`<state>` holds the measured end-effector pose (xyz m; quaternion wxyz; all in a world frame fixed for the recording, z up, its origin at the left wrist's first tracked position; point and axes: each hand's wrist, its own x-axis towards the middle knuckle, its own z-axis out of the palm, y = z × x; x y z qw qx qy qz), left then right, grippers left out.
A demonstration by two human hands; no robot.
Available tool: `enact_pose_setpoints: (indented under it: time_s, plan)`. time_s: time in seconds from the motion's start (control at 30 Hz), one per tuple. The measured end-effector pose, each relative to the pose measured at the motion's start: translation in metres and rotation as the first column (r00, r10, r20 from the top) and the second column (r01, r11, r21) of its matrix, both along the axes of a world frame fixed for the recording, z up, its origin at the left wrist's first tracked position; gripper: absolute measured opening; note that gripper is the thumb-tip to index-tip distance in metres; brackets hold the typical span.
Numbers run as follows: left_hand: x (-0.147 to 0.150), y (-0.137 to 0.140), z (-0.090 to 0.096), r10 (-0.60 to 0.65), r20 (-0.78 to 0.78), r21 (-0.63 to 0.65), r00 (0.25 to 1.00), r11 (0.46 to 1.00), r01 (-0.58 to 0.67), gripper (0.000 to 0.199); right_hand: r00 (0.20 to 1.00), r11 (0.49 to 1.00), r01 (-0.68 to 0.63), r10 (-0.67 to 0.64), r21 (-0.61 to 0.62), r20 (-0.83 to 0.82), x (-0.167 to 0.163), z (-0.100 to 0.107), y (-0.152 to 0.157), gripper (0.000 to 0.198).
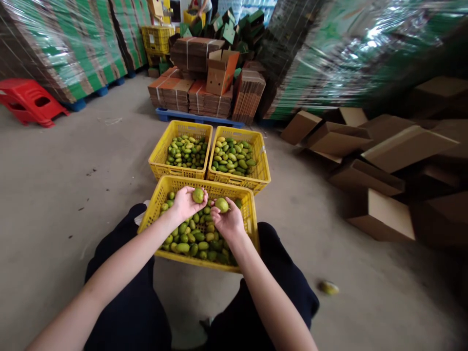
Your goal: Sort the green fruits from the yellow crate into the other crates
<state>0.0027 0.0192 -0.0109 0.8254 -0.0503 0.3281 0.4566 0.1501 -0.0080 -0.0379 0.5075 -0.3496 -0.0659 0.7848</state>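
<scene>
My left hand (187,202) is closed around a round yellow-green fruit (198,195). A similar green fruit (222,204) rests in the curled fingers of my right hand (229,219). Both hands are held close together over the near yellow crate (209,183), which stands between my legs. Many smooth oval fruits (193,237), green to yellowish and a little like small mangoes, lie loose in it. My forearms and hands hide some of them. The exact kind of fruit is not clear.
Two more yellow crates, left (157,161) and right (265,161), stand just beyond, holding similar fruit. Behind them, bundled cardboard (210,102) sits on a blue pallet (201,117). Open boxes (380,214) lie right; a red stool (31,100) stands left. One fruit (329,287) lies on the floor.
</scene>
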Motion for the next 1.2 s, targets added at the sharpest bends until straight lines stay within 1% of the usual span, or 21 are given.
enact_pose_setpoints:
  time_s: [0.07, 0.1, 0.17, 0.2, 0.27, 0.33, 0.4, 0.43, 0.5, 0.57, 0.6, 0.63, 0.67, 0.7, 0.77, 0.87, 0.93, 1.0, 1.07, 1.13, 1.2]
  plan:
    - [0.002, -0.001, 0.000, -0.094, -0.017, 0.031, 0.995, 0.995, 0.094, 0.021, 1.000, 1.000, -0.007, 0.007, -0.018, 0.009, 0.001, 0.000, -0.001, 0.015]
    - [0.002, -0.001, -0.001, -0.121, -0.034, 0.058, 0.992, 0.991, 0.123, 0.021, 1.000, 1.000, -0.001, 0.001, -0.007, 0.018, 0.002, 0.001, -0.001, 0.013]
    - [0.001, 0.000, -0.003, -0.138, -0.076, 0.130, 0.988, 0.981, 0.147, 0.021, 0.999, 0.998, 0.029, -0.030, 0.050, 0.034, 0.002, 0.004, -0.002, 0.013]
    - [0.001, 0.000, -0.003, -0.134, -0.095, 0.165, 0.986, 0.975, 0.149, 0.022, 0.998, 0.996, 0.047, -0.050, 0.082, 0.041, 0.002, 0.006, -0.003, 0.015]
    - [-0.001, 0.001, -0.005, -0.126, -0.136, 0.228, 0.983, 0.961, 0.155, 0.031, 0.995, 0.989, 0.070, -0.077, 0.128, 0.057, 0.000, 0.010, -0.004, 0.024]
    - [-0.001, 0.001, -0.005, -0.137, -0.205, 0.295, 0.969, 0.935, 0.195, 0.043, 0.994, 0.986, 0.045, -0.061, 0.161, 0.094, -0.004, 0.014, -0.005, 0.034]
    - [-0.001, 0.000, -0.005, -0.150, -0.309, 0.374, 0.939, 0.889, 0.265, 0.050, 0.985, 0.974, -0.020, -0.019, 0.225, 0.170, -0.009, 0.018, -0.007, 0.040]
    - [-0.001, -0.002, -0.004, -0.154, -0.364, 0.415, 0.919, 0.856, 0.308, 0.051, 0.975, 0.960, -0.062, -0.001, 0.274, 0.223, -0.012, 0.020, -0.009, 0.041]
    - [-0.002, -0.005, -0.003, -0.138, -0.454, 0.507, 0.880, 0.773, 0.382, 0.050, 0.940, 0.911, -0.152, 0.014, 0.384, 0.340, -0.015, 0.024, -0.013, 0.041]
    - [-0.003, -0.010, -0.003, -0.099, -0.504, 0.593, 0.858, 0.682, 0.427, 0.047, 0.907, 0.860, -0.217, 0.003, 0.462, 0.420, -0.015, 0.025, -0.017, 0.041]
    - [-0.004, -0.011, -0.003, -0.085, -0.518, 0.623, 0.851, 0.644, 0.443, 0.046, 0.897, 0.843, -0.238, 0.001, 0.482, 0.442, -0.015, 0.025, -0.019, 0.041]
    - [-0.005, -0.013, -0.003, -0.077, -0.526, 0.642, 0.847, 0.618, 0.455, 0.046, 0.891, 0.834, -0.251, 0.000, 0.492, 0.454, -0.014, 0.025, -0.021, 0.041]
    - [-0.006, -0.013, -0.003, -0.077, -0.530, 0.648, 0.844, 0.606, 0.462, 0.046, 0.889, 0.830, -0.257, 0.002, 0.496, 0.458, -0.014, 0.025, -0.022, 0.041]
    - [-0.006, -0.013, -0.004, -0.088, -0.529, 0.642, 0.844, 0.609, 0.466, 0.047, 0.889, 0.829, -0.260, 0.006, 0.495, 0.458, -0.015, 0.024, -0.022, 0.041]
    - [-0.006, -0.012, -0.004, -0.123, -0.507, 0.609, 0.853, 0.649, 0.456, 0.048, 0.898, 0.833, -0.260, 0.022, 0.489, 0.440, -0.017, 0.023, -0.022, 0.040]
    - [-0.003, -0.008, -0.003, -0.164, -0.413, 0.546, 0.896, 0.743, 0.387, 0.049, 0.933, 0.868, -0.200, 0.027, 0.455, 0.359, -0.020, 0.023, -0.018, 0.040]
    - [-0.002, -0.007, 0.000, -0.159, -0.296, 0.510, 0.942, 0.807, 0.297, 0.045, 0.966, 0.902, -0.124, 0.014, 0.414, 0.259, -0.020, 0.023, -0.014, 0.040]
    - [-0.001, -0.008, 0.004, -0.138, -0.152, 0.454, 0.979, 0.870, 0.193, 0.039, 0.992, 0.936, -0.031, -0.013, 0.349, 0.123, -0.016, 0.022, -0.010, 0.036]
    - [-0.001, -0.008, 0.007, -0.109, -0.037, 0.383, 0.993, 0.917, 0.115, 0.035, 0.999, 0.964, 0.052, -0.049, 0.260, -0.021, -0.010, 0.021, -0.007, 0.030]
    - [-0.001, -0.009, 0.009, -0.072, 0.017, 0.311, 0.997, 0.948, 0.064, 0.035, 0.988, 0.980, 0.106, -0.085, 0.170, -0.128, -0.005, 0.020, -0.006, 0.024]
    - [-0.002, -0.008, 0.009, -0.040, 0.028, 0.249, 0.999, 0.968, 0.032, 0.034, 0.977, 0.985, 0.134, -0.113, 0.109, -0.181, -0.002, 0.018, -0.005, 0.019]
